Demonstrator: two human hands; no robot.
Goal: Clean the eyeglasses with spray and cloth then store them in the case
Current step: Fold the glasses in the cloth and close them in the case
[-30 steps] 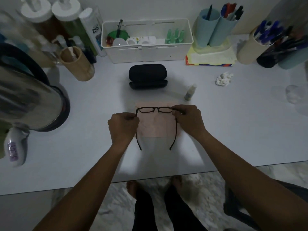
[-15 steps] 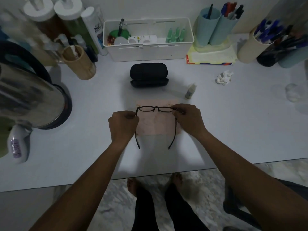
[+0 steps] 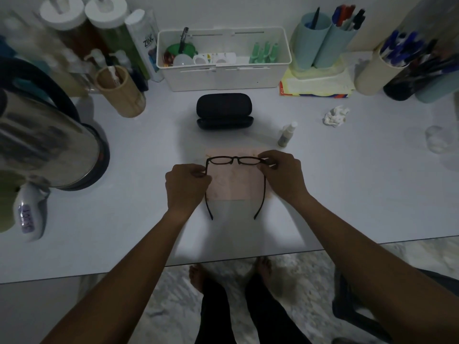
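Observation:
Dark-framed eyeglasses [image 3: 236, 160] with both temples unfolded are held over a pink cloth [image 3: 236, 184] that lies flat on the white table. My left hand [image 3: 185, 187] pinches the frame's left corner and my right hand [image 3: 284, 175] pinches its right corner. A black glasses case [image 3: 224, 111] sits behind the cloth, its lid slightly ajar. A small spray bottle [image 3: 286, 134] with a white cap stands to the right of the case, behind my right hand.
A white organiser box [image 3: 223, 75] stands at the back. A steel kettle [image 3: 42, 145], a bamboo cup [image 3: 121, 91] and bottles crowd the left. Pen holders [image 3: 320, 43] and a crumpled tissue [image 3: 335, 115] are at right. The table's front edge [image 3: 223, 259] runs close to my body.
Both hands keep their hold on the eyeglasses over the cloth, drifting slightly away from me. Nothing else on the table has moved.

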